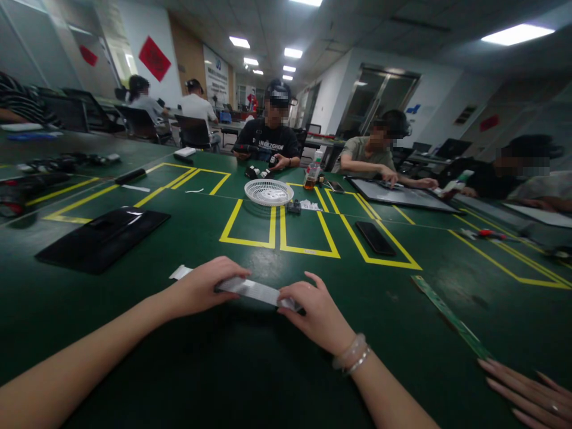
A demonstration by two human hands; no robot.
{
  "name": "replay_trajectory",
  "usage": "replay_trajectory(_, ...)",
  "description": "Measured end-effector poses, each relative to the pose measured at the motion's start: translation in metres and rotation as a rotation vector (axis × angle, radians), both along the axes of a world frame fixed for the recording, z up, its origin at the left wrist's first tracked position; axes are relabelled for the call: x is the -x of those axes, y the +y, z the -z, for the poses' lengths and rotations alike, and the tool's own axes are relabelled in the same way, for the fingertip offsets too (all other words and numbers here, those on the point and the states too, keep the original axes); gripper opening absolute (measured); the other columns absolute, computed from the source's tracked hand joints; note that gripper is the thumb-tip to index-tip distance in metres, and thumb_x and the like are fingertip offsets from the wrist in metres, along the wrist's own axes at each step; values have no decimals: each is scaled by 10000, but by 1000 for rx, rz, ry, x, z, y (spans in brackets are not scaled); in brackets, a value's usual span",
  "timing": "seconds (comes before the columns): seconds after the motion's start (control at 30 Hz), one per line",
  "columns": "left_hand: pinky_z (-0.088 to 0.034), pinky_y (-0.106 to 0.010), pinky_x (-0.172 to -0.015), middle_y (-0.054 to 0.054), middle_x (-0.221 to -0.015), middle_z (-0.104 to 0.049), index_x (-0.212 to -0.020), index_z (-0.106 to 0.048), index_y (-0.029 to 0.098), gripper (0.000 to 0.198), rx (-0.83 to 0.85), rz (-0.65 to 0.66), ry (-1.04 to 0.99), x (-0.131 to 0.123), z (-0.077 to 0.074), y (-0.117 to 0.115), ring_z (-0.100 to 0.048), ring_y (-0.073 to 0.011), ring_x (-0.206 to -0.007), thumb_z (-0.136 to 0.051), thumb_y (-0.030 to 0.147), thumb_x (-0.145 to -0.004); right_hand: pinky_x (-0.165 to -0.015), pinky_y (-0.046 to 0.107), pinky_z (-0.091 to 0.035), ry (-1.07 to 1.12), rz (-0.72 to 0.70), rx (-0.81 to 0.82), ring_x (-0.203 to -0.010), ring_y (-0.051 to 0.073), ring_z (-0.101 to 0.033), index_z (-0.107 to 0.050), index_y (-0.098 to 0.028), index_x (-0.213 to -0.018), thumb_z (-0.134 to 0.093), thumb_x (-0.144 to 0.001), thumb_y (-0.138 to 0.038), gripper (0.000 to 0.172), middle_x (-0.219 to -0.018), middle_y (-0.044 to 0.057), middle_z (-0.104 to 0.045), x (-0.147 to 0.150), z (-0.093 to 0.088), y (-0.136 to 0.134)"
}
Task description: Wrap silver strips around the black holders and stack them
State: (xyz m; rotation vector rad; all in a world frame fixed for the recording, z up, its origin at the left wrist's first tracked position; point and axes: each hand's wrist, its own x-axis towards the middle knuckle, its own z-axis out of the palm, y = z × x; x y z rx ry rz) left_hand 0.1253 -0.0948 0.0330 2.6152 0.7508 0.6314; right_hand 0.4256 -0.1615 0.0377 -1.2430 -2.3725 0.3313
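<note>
A flat, whitish, semi-glossy strip (pixel 257 291) is stretched sideways just above the green table's near side. Its left part is pinched between the thumb and fingers of my left hand (pixel 208 286). The other end is in the closed thumb and fingers of my right hand (pixel 313 310), which wears two bracelets (pixel 353 354) at the wrist. The right index finger is raised off it. A small white piece (pixel 180 272) shows behind my left hand; whether it joins the strip cannot be made out.
A black panel (pixel 105 235) lies left, a phone (pixel 375 238) right of centre. Ahead stand a white basket (pixel 269 193) and a bottle (pixel 311 174). At right, another person's hand (pixel 529 390) is by a green strip (pixel 451 316). Several people sit around the table (pixel 196 333).
</note>
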Motion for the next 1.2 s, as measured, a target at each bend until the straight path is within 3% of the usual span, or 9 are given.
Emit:
replay_trajectory(0.1,-438,-435,-1040,-110,-1371,-487,-1421,-472,194,579,-101,-182,48,20,0,18,-477,-305,-1240,-598,550,-981,-1076,530,-367,299,112,8,-982,205,-669,-658,-262,-1068,-657,-884,-299,187,-1052,26,-730,-4,-1,5)
replay_trajectory(0.23,-335,-519,-1110,-197,-1434,-405,-1451,-417,35,740,-287,-656,223,77,3,54,-405,-368,-1303,-375,622,-1003,-835,359,-550,953,351,179,-958,204,-687,-663,-228,-1098,-694,-849,-416,314,-1082,63,-732,-12,-3,15)
replay_trajectory(0.33,-279,-739,-973,-332,-1283,-483,-1247,-556,-87,870,-322,-938,276,139,9,74,-424,-528,-1207,-370,696,-917,-692,231,-566,1394,509,315,-898,149,-701,-652,-228,-1131,-719,-839,-389,339,-1073,41,-742,-20,-4,23)
replay_trajectory(0.4,-290,-776,-846,-292,-1041,-611,-996,-657,-37,896,-308,-1075,251,179,17,81,-475,-581,-1098,-402,801,-810,-626,194,-569,1596,577,426,-812,119,-707,-660,-224,-1105,-709,-857,-322,272,-1026,23,-751,-26,-4,27)
replay_trajectory(0.5,-292,-698,-774,-139,-636,-603,-646,-599,61,832,-396,-1133,138,226,32,90,-517,-567,-1031,-518,888,-624,-572,199,-586,1787,630,638,-684,97,-702,-669,-202,-1046,-625,-923,-258,143,-926,5,-758,-31,-2,31)
replay_trajectory(0.6,-277,-637,-780,-107,-526,-549,-608,-594,53,804,-518,-1003,59,247,42,95,-519,-533,-1059,-587,857,-607,-551,209,-596,1888,635,770,-626,94,-697,-665,-184,-1037,-533,-977,-250,160,-832,-5,-751,-33,-1,32)
replay_trajectory(0.87,-487,-531,-769,-171,-859,-661,-1225,-645,8,1038,-162,-1100,362,196,17,86,-623,-455,-869,-522,887,-687,-551,236,-601,1953,632,786,-600,100,-699,-646,-159,-1053,-458,-998,-208,203,-801,3,-746,-31,-9,29)
replay_trajectory(1.07,-247,-559,-1137,-148,-1305,-551,-1385,-534,101,901,-191,-701,355,95,1,63,-509,-393,-1187,-629,739,-755,-523,226,-587,1929,675,809,-566,105,-688,-640,-139,-1051,-458,-990,-193,199,-730,3,-717,-30,-8,30)
replay_trajectory(1.2,-110,-542,-1195,-120,-1380,-492,-1433,-487,164,855,-180,-332,269,28,-2,26,-439,-354,-1282,-745,610,-750,-542,218,-590,1932,660,826,-579,110,-694,-643,-159,-1055,-493,-973,-204,178,-736,1,-711,-32,-6,31)
